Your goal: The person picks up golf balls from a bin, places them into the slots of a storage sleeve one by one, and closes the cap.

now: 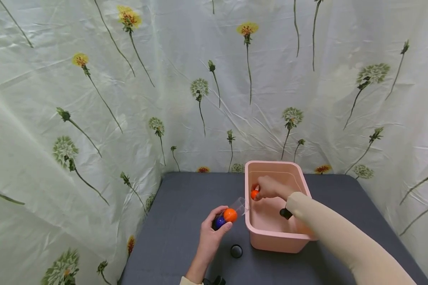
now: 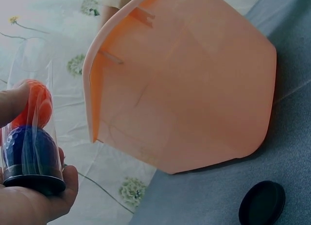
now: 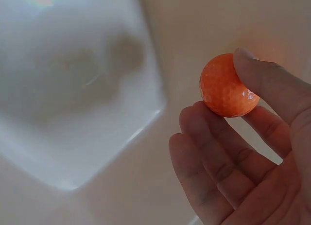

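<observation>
Low on the table's left half, my left hand (image 1: 211, 232) holds a clear tube (image 1: 240, 205) with a dark cap on its bottom end. Inside the tube a blue golf ball (image 2: 30, 149) sits at the bottom, with an orange golf ball (image 2: 36, 106) above it. The tube's top tilts toward the pink bin (image 1: 276, 242) in the head view. My right hand (image 1: 271, 187) reaches down into the bin and pinches another orange golf ball (image 3: 226, 86) between thumb and fingers. That ball is near the bin's left wall.
A round black cap (image 1: 236, 251) lies on the dark grey table (image 1: 196, 190), left of the bin's near corner. Behind the table hangs a white curtain (image 1: 178, 99) printed with dandelions. Black devices are strapped at both wrists.
</observation>
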